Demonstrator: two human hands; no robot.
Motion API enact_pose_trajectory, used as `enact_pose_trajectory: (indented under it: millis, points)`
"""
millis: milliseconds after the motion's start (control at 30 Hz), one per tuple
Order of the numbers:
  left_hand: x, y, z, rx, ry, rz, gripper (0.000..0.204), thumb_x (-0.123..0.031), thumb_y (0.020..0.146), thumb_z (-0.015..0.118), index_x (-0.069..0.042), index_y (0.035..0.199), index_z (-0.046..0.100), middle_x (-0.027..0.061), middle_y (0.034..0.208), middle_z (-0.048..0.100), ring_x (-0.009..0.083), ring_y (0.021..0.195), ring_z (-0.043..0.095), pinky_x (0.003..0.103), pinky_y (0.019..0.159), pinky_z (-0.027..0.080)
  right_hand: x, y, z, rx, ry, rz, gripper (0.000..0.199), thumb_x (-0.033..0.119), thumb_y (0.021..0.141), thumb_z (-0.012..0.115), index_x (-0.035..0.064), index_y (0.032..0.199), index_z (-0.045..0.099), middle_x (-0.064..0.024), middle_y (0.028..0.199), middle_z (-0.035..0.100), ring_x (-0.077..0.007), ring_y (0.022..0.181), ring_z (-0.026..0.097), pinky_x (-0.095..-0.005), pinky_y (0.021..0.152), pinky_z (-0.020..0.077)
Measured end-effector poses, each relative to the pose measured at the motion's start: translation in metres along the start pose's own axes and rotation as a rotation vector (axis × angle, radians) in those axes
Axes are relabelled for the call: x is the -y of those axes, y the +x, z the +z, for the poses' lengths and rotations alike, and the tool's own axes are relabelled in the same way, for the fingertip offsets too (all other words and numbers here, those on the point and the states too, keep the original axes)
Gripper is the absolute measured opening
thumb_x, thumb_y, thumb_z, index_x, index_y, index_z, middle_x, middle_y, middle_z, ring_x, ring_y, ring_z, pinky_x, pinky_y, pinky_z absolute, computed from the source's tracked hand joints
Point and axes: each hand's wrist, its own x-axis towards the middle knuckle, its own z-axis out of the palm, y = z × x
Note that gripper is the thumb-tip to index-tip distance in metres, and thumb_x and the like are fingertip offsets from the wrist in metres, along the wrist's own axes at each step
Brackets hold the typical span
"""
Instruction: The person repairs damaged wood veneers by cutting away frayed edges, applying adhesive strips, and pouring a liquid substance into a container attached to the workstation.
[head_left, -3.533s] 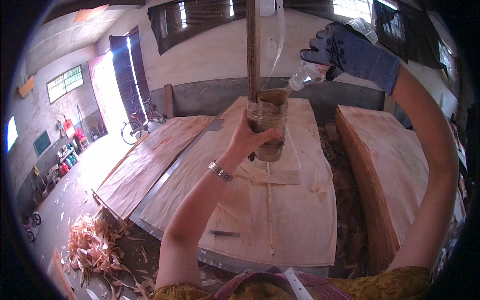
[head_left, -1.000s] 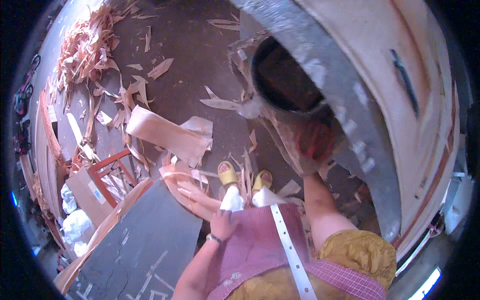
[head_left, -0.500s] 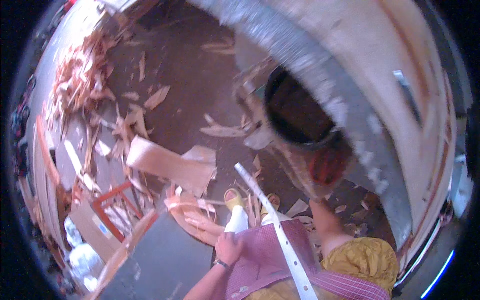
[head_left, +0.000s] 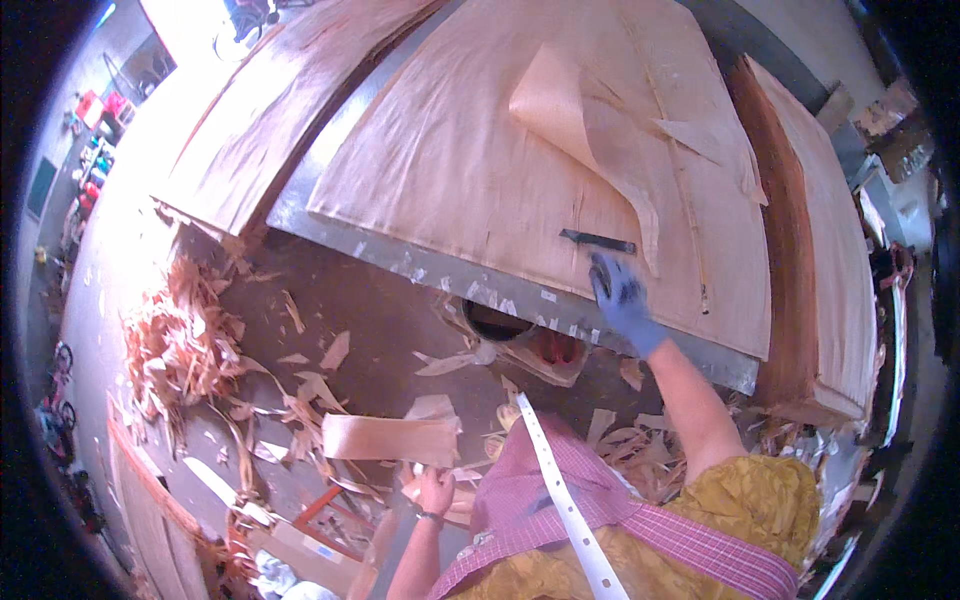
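Observation:
My right hand [head_left: 622, 298], in a blue-grey glove with dark patches, reaches over the near edge of a broad stack of wood veneer sheets [head_left: 430, 190]. Its fingers are stretched out just short of a black-handled cutter [head_left: 598, 242] lying on the top sheet. A torn veneer flap [head_left: 590, 125] curls up farther back. My bare left hand [head_left: 436, 490], a band at its wrist, is low on the left with curled fingers. What it holds, if anything, cannot be made out. Beyond it is a bent veneer strip [head_left: 385, 438].
Veneer scraps [head_left: 185, 345] heap on the floor at left. Below the metal table edge [head_left: 400, 262] stands a dark round container [head_left: 497, 320]. Another veneer stack [head_left: 820, 250] stands at right, one more [head_left: 290, 90] at far left. A white perforated strip [head_left: 565, 495] crosses my apron.
The view has swung up to the veneer stack. My right hand, earlier low beside the container, is now above the stack near the cutter. My left hand has moved off the apron.

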Motion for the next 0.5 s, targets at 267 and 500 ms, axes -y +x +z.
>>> enact_pose_trajectory:
  millis: [267,500]
  points:
    - [-0.013,0.118,-0.166,0.051,-0.033,-0.144,0.034,-0.028,0.084,0.069,-0.002,0.107,0.065,0.0157,0.1,0.068,0.0282,0.093,0.067,0.038,0.084,0.053,-0.044,0.061,0.028,0.067,-0.28,-0.074,0.036,0.017,0.079,0.06,0.0109,0.115,0.061,-0.015,0.107,0.062,-0.0322,0.103,0.057,-0.0484,0.095,0.0414]
    - [-0.004,0.183,-0.307,0.39,0.106,-0.217,0.036,-0.029,0.085,0.072,-0.002,0.109,0.067,0.0119,0.091,0.072,0.0171,0.081,0.07,0.033,0.074,0.055,-0.035,0.092,0.022,-0.272,-0.127,0.034,0.031,0.013,0.087,0.064,0.0073,0.116,0.059,-0.0199,0.099,0.059,-0.0395,0.08,0.06,-0.0475,0.07,0.0513]
